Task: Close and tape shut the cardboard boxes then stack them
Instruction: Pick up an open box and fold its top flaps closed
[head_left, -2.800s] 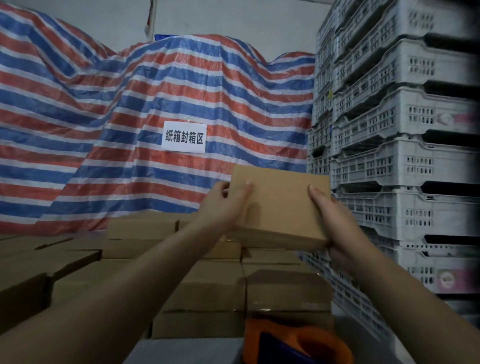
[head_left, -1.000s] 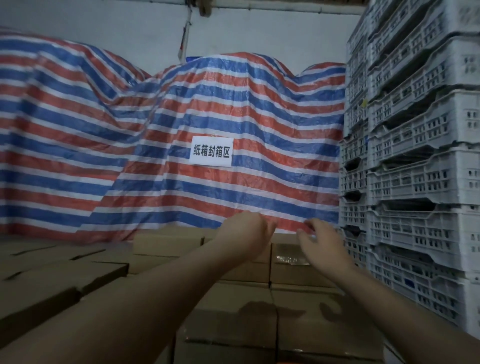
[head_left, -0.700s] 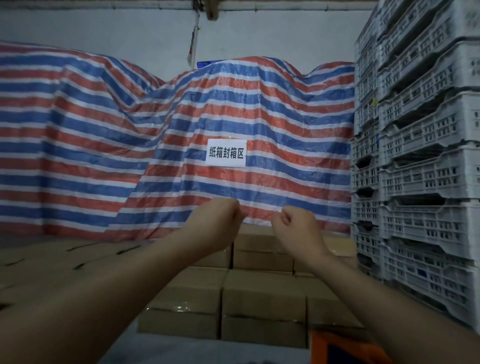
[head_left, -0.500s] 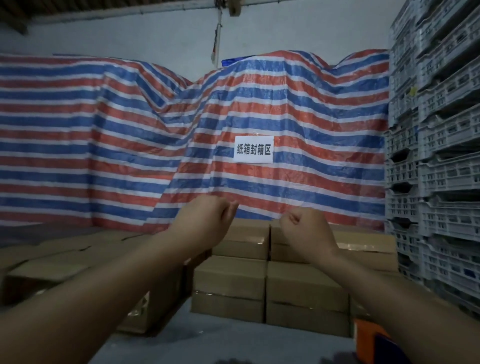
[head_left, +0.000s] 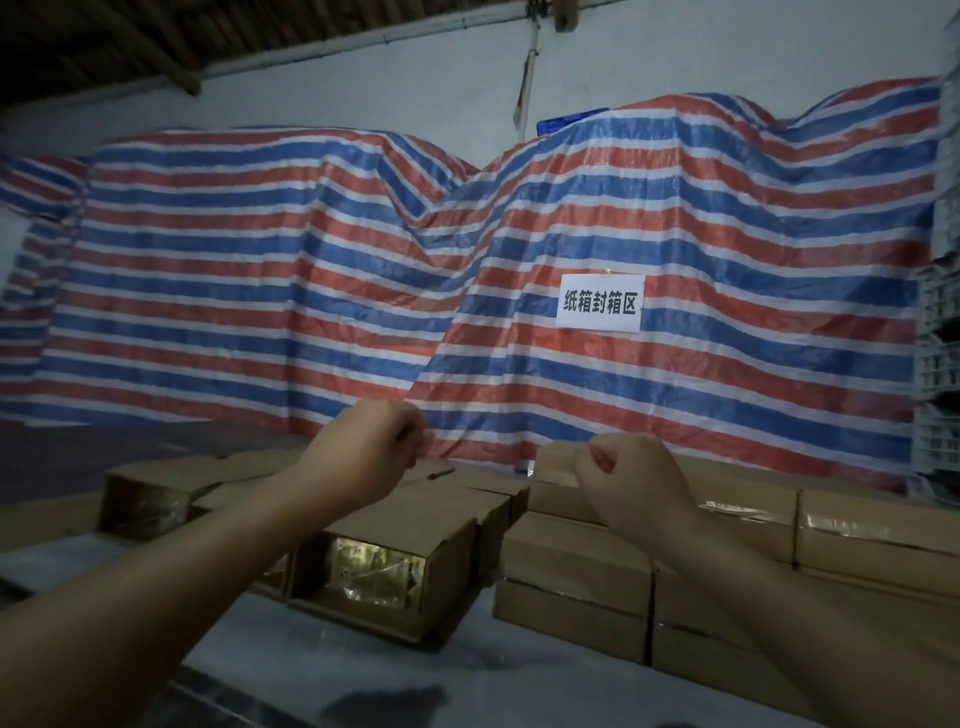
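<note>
A red, white and blue striped tarpaulin (head_left: 260, 291) spans the wall beyond the far edge of the bench and carries a white rectangular paper sign (head_left: 600, 303) printed with black characters. White perforated plastic crates (head_left: 937, 364) rise in a column at the right edge of the view. The grey bench (head_left: 467, 670) carries brown cardboard boxes in two groups. The right-hand group of taped cardboard boxes (head_left: 576, 571) is stacked two layers high toward the right edge of the bench, the boxes touching one another, with glossy tape visible on their seams. The left-hand group lies toward the left edge; its nearest cardboard box (head_left: 384, 566) shows a shiny end face. Both forearms reach out above the boxes. The left hand (head_left: 371, 447) is curled into a loose fist and holds nothing. The right hand (head_left: 631, 478) is likewise curled closed and empty. The two hands are near each other but apart.
</note>
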